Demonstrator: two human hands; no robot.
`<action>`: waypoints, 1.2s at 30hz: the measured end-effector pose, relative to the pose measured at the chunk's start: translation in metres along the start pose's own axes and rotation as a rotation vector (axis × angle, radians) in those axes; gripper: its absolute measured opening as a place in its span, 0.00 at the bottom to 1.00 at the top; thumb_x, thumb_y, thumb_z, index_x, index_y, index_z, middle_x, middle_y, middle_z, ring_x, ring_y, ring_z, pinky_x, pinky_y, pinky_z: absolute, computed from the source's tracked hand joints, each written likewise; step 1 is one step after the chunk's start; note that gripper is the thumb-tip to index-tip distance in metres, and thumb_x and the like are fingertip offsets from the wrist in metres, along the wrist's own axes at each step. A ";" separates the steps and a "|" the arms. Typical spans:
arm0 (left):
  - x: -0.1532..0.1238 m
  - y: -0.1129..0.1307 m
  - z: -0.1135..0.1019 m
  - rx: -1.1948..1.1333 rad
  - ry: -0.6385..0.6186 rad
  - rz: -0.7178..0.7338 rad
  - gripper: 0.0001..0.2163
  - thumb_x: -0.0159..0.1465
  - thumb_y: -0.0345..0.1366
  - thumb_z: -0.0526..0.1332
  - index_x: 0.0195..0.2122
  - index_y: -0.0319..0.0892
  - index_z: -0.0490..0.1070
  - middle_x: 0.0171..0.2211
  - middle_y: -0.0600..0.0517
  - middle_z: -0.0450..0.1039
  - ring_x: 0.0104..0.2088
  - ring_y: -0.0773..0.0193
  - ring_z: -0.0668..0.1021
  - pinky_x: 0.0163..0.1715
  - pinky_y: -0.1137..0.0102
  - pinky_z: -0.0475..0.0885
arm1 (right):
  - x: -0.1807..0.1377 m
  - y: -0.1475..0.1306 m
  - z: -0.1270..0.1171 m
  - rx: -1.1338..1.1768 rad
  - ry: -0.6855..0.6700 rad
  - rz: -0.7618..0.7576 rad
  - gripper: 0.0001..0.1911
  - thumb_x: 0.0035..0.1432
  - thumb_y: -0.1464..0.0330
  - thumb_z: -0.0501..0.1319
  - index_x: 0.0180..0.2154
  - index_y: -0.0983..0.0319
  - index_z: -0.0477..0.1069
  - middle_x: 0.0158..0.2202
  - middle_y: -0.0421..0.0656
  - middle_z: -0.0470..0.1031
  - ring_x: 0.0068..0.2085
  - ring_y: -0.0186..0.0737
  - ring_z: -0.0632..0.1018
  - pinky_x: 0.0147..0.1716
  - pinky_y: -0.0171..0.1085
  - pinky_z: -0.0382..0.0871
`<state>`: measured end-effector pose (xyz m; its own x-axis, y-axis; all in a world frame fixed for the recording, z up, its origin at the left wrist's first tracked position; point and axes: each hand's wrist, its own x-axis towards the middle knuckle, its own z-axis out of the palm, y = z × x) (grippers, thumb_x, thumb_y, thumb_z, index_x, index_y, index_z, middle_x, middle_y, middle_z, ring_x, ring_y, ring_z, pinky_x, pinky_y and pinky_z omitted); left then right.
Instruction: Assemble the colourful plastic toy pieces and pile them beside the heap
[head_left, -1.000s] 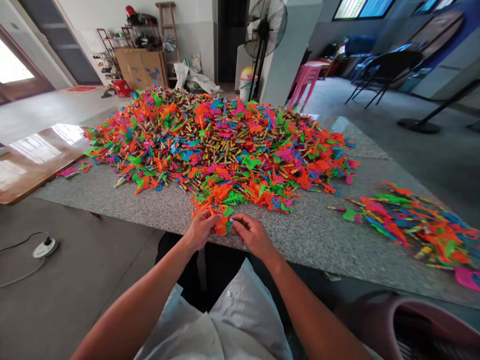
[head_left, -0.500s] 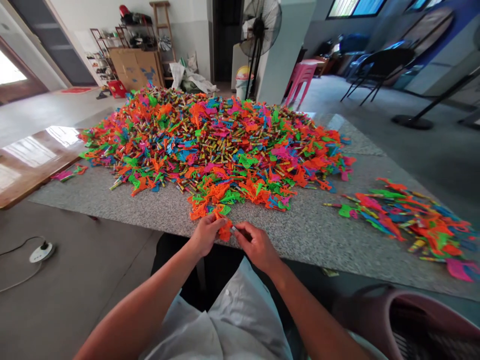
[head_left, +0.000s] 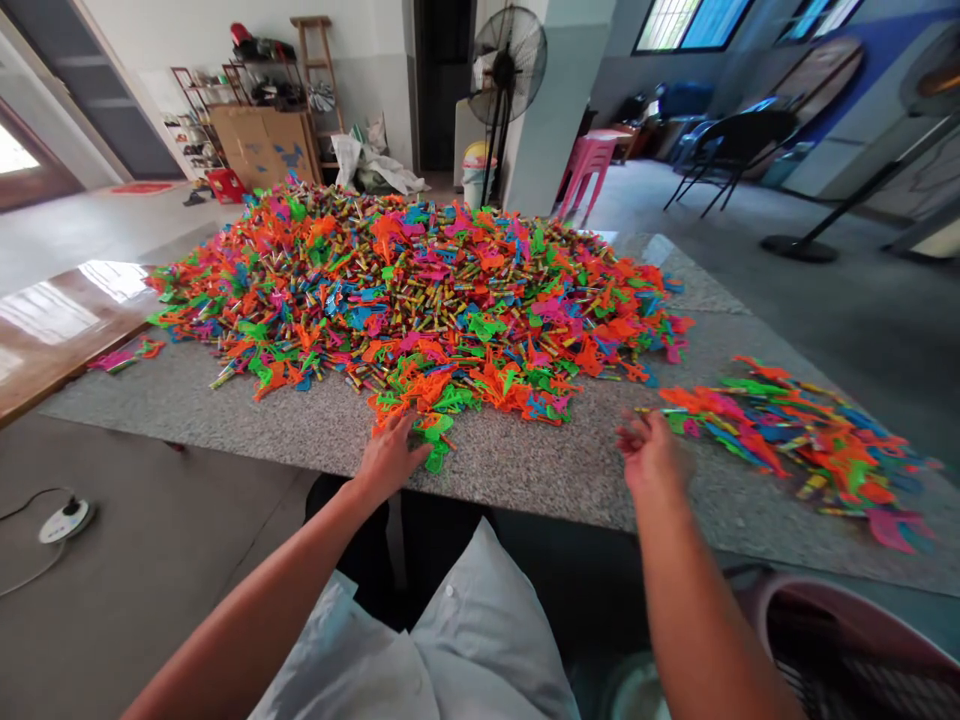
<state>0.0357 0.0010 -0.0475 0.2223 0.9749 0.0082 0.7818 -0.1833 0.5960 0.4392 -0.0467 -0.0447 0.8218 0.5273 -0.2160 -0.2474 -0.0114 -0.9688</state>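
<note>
I have the left hand [head_left: 390, 460] over the near edge of the grey speckled table [head_left: 555, 470], its fingers parted on the front of the big heap [head_left: 450, 280] and its thumb pointing at a bright green piece [head_left: 437, 455]. That piece looks flat and glossy, irregular in outline, and lies just beside the thumb with a bit of orange at its side.

The big heap spreads from the table's far edge towards the near one. I see flat, openwork shapes in vivid orange, lime green, hot pink and blue, tangled with slim tubes wrapped in yellow, red and a little silver; the tubes show most thickly around the middle.

My right hand [head_left: 654, 450] is blurred, its fingers loosely curled, above the table by the smaller pile [head_left: 817, 440] near the right end. A thin yellowish stick shows at its fingertips, but I cannot tell whether they pinch it. The smaller pile has the same colours, its pieces lying mostly lengthwise. A few pink and orange pieces [head_left: 124, 356] lie by the table's left edge.
</note>
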 end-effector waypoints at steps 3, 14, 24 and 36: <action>0.002 0.011 0.006 0.115 0.031 -0.001 0.29 0.65 0.52 0.67 0.66 0.50 0.70 0.62 0.40 0.71 0.55 0.44 0.78 0.51 0.57 0.71 | -0.036 0.014 0.026 -0.258 -0.299 -0.099 0.16 0.57 0.55 0.65 0.40 0.59 0.75 0.35 0.43 0.82 0.25 0.37 0.76 0.21 0.33 0.69; 0.024 0.013 0.005 0.254 0.054 0.068 0.19 0.61 0.52 0.71 0.45 0.45 0.75 0.52 0.42 0.72 0.57 0.45 0.72 0.52 0.59 0.69 | -0.155 0.061 0.120 -1.204 -0.912 -0.776 0.11 0.72 0.65 0.57 0.49 0.61 0.74 0.53 0.53 0.74 0.47 0.46 0.80 0.45 0.40 0.71; 0.022 0.005 0.006 -0.401 0.240 -0.140 0.24 0.52 0.47 0.76 0.44 0.46 0.70 0.36 0.53 0.75 0.37 0.59 0.77 0.39 0.68 0.68 | -0.149 0.065 0.108 -0.445 -0.912 -0.162 0.10 0.64 0.58 0.62 0.42 0.57 0.69 0.33 0.40 0.79 0.25 0.38 0.75 0.25 0.36 0.68; 0.004 0.025 -0.001 -1.139 -0.259 -0.173 0.25 0.59 0.57 0.70 0.24 0.43 0.62 0.17 0.61 0.59 0.16 0.75 0.59 0.17 0.74 0.49 | -0.163 0.043 0.106 -0.204 -0.992 -0.055 0.16 0.62 0.55 0.65 0.44 0.59 0.77 0.25 0.37 0.72 0.23 0.34 0.70 0.22 0.34 0.62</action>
<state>0.0560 0.0006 -0.0319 0.3785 0.8970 -0.2283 -0.1285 0.2952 0.9468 0.2404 -0.0431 -0.0387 0.0089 0.9980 -0.0618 -0.0534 -0.0612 -0.9967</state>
